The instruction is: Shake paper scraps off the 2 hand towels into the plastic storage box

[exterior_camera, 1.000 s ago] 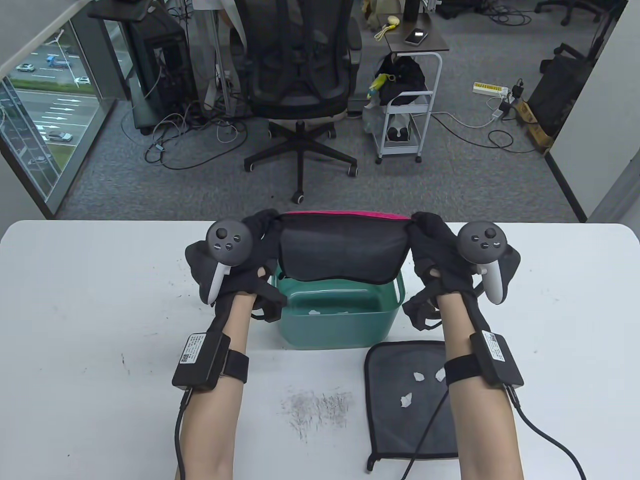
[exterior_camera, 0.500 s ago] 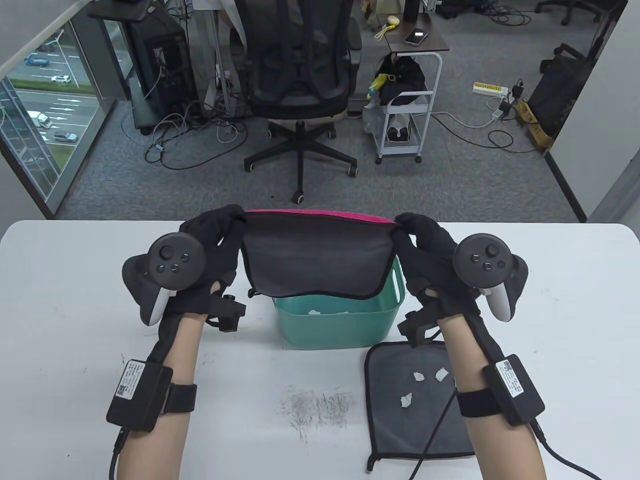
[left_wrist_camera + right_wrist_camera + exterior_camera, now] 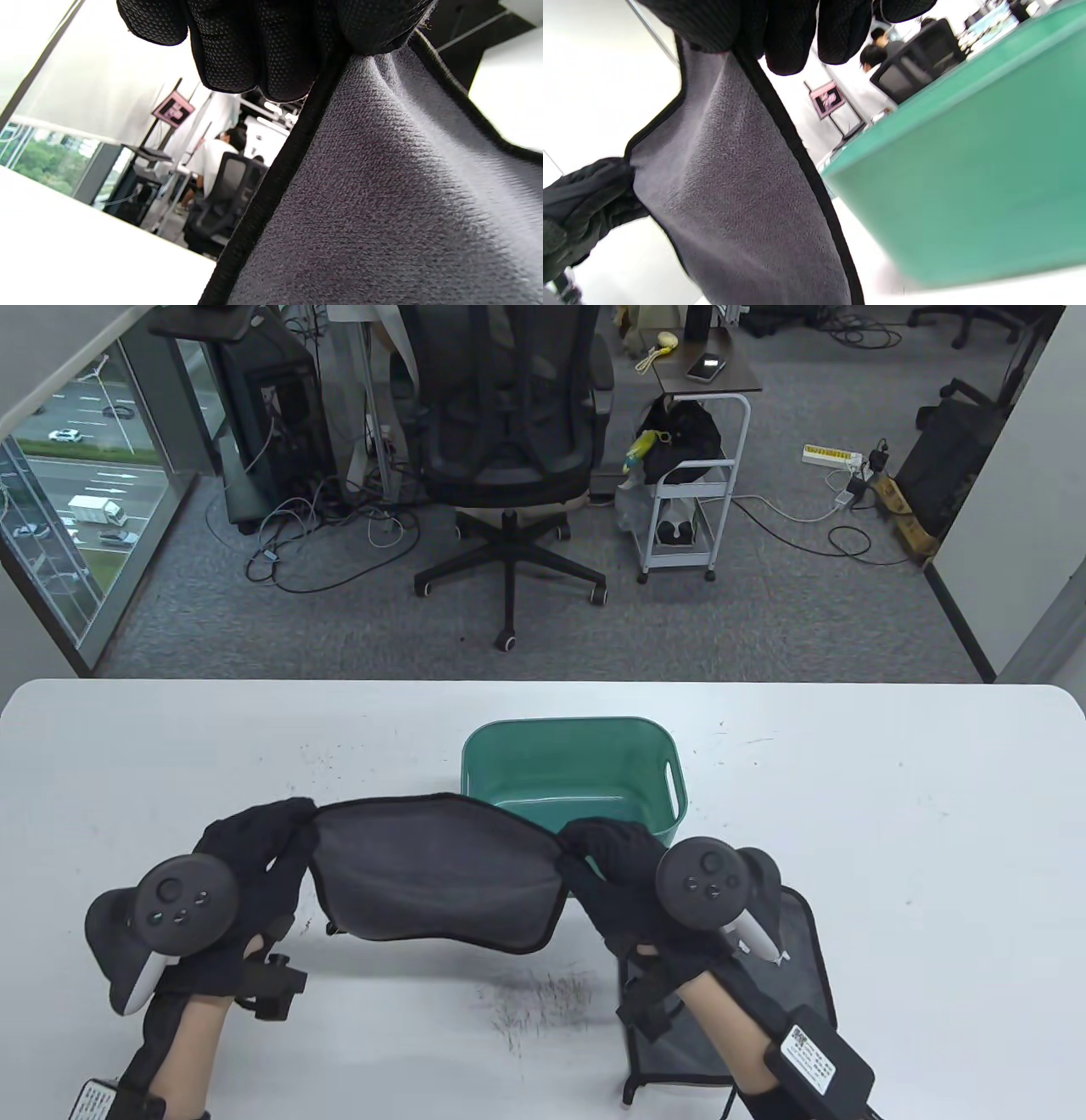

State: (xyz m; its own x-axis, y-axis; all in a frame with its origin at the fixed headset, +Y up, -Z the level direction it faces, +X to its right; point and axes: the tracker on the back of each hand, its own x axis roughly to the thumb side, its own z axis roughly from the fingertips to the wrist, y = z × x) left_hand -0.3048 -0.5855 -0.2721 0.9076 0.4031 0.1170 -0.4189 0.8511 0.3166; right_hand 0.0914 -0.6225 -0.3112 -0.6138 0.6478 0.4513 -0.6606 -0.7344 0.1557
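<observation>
Two gloved hands, left hand [image 3: 246,857] and right hand [image 3: 615,869], pinch a grey black-edged towel [image 3: 433,874] beside the green plastic box [image 3: 568,729]; laying it down seems next.

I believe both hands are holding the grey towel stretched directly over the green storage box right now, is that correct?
Not quite. In the table view the left hand and right hand do hold the grey towel stretched between them, but it hangs over the table on the near side of the green storage box, not directly over it.
</observation>
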